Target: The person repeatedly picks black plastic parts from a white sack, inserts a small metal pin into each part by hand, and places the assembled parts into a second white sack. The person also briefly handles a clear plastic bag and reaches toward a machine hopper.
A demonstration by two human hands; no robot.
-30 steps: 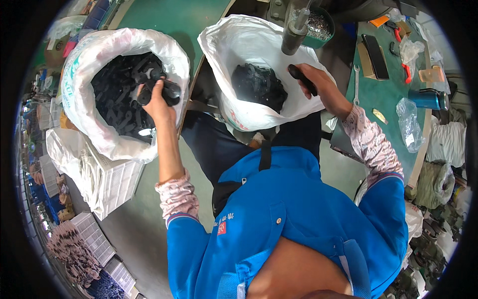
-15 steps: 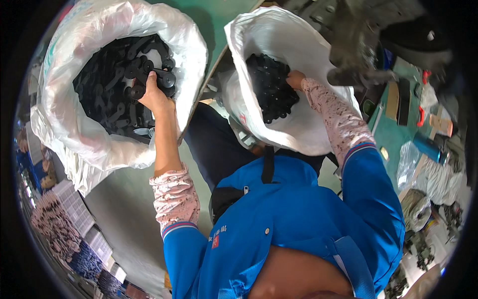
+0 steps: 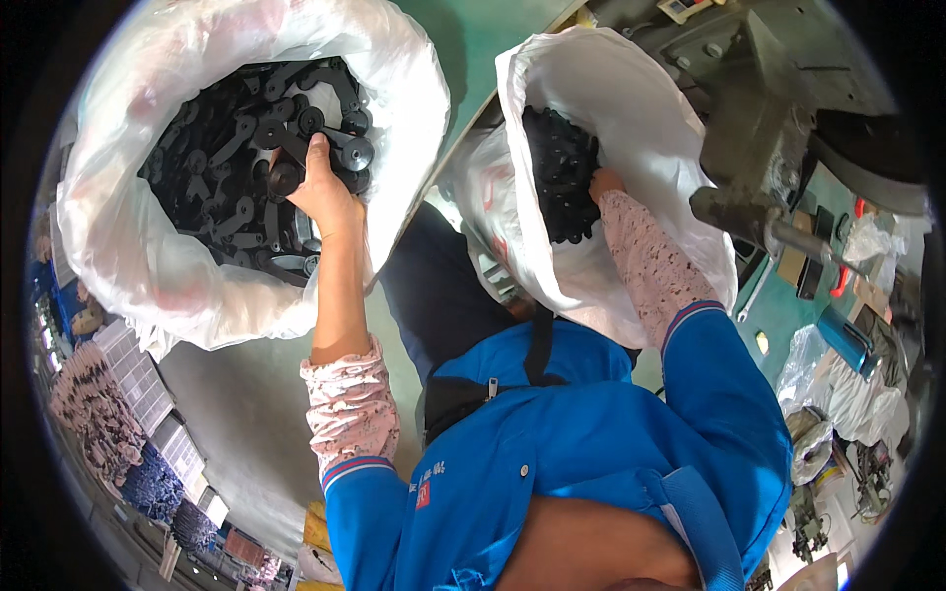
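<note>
The head-worn fisheye camera looks steeply down, close over the person's chest, arms and two sacks.

Bright daylight, sharp, fisheye-bent edges

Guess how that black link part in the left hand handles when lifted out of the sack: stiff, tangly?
The black link part looks like rigid moulded plastic, so probably stiff and light. Its round ends may snag neighbours in the white sack. The left hand wraps it fully, suggesting an easy grip.
</note>
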